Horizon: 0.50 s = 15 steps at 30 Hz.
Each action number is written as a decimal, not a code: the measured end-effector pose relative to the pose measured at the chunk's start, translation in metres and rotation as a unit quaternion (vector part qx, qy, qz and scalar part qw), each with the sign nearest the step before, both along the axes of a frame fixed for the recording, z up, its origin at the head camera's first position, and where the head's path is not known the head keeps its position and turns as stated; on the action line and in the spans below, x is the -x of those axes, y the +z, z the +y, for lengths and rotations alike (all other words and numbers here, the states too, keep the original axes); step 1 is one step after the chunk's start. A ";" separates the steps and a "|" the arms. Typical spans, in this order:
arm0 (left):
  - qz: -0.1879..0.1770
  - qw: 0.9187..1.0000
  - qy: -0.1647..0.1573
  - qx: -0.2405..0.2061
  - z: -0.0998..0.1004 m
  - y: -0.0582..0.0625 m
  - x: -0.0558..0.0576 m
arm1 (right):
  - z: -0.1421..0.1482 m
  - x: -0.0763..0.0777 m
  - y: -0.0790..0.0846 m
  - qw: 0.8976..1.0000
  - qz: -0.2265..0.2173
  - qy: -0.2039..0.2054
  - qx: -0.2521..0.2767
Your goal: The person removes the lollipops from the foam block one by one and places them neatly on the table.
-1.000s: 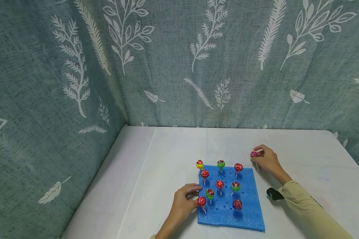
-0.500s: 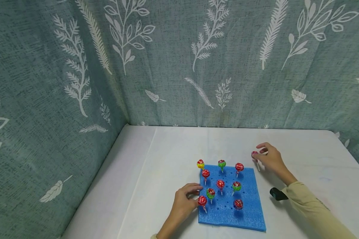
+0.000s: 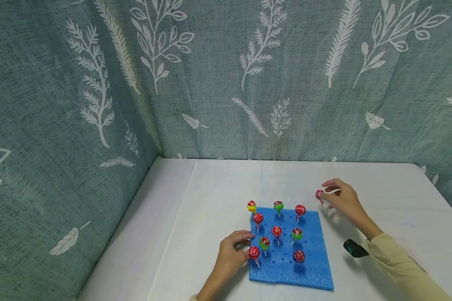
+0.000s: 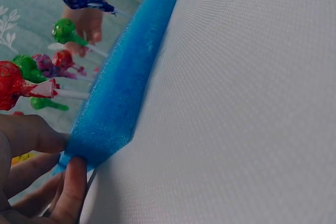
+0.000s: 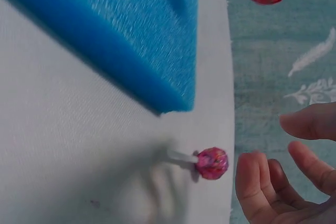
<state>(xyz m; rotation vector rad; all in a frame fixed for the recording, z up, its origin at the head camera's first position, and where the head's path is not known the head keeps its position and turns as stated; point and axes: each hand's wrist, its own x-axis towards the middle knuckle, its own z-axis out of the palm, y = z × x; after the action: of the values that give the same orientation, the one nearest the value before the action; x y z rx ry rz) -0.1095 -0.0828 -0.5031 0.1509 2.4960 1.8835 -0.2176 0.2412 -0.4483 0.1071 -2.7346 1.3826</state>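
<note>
My left hand (image 3: 229, 255) grips the left edge of a blue foam board (image 3: 312, 276); in the left wrist view its fingers (image 4: 73, 187) bend against the board's side. Several wrapped lollipops stand on sticks in the board, among them a red lollipop (image 3: 254, 252) by my left thumb and a green lollipop (image 3: 296, 234). Beyond the far right corner, a pink lollipop (image 5: 212, 163) lies on the table with its stick towards the board. My right hand (image 3: 344, 202) is just beside it, thumb and fingers spread apart around nothing.
The board's top has rows of small holes. A white cloth covers the table (image 3: 196, 209), and a patterned green curtain (image 3: 218, 125) hangs behind and to the left. A dark wrist device (image 3: 355, 248) sticks out by the right sleeve.
My right hand has let go of the pink lollipop and drawn back slightly to the right, fingers spreading. My left hand and the board stay put.
</note>
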 end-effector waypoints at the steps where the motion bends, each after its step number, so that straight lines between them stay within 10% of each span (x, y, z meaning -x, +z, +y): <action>1: -0.001 1.000 0.000 0.001 0.000 0.000 0.000 | -0.001 -0.001 0.001 1.000 -0.001 0.002 0.004; 15: 0.001 1.000 0.001 -0.005 -0.001 -0.001 0.000 | -0.011 -0.018 0.016 0.999 0.031 0.034 0.014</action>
<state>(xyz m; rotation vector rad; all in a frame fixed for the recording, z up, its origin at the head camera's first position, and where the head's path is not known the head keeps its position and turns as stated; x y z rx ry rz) -0.1093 -0.0841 -0.5041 0.1509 2.4885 1.8980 -0.1995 0.2299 -0.4328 0.2392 -2.6844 1.4090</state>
